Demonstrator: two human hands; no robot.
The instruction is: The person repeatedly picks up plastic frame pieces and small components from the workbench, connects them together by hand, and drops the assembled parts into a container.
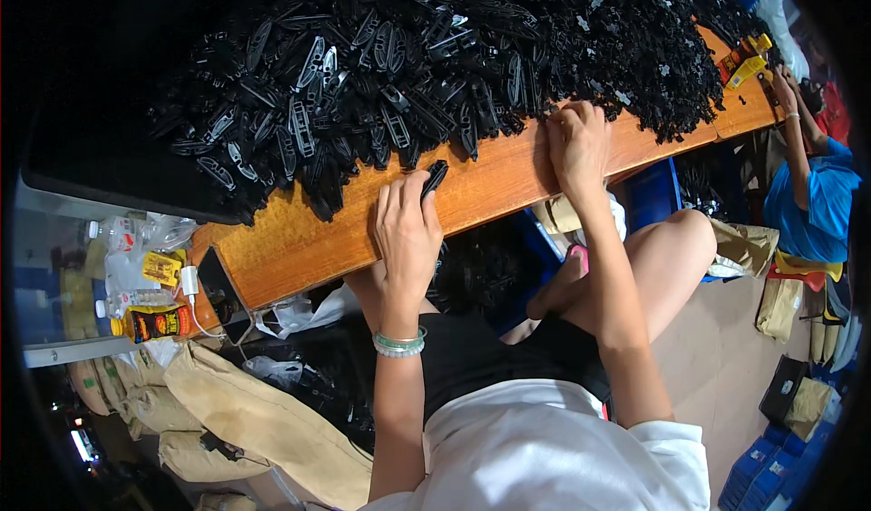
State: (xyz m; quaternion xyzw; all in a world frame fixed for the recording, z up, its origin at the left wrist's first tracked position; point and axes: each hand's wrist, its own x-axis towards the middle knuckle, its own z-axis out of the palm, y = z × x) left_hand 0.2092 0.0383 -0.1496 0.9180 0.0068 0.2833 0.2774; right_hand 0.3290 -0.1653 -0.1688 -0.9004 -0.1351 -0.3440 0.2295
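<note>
My left hand rests over the front edge of the wooden table. Between its thumb and fingers is a long black plastic part, its tip pointing away from me. Farther right, my right hand is at the edge of the heaps with its fingers curled together in a pinch. Whatever those fingertips hold is hidden. Beyond my left hand spreads a heap of long, hollow, boat-shaped black parts. A heap of much smaller black pieces lies beyond my right hand.
At the table's left end are a phone with a white cable, and drink bottles. Brown sacks lie on the floor at left. A blue crate stands below the table. Another person in a blue shirt sits at the far right.
</note>
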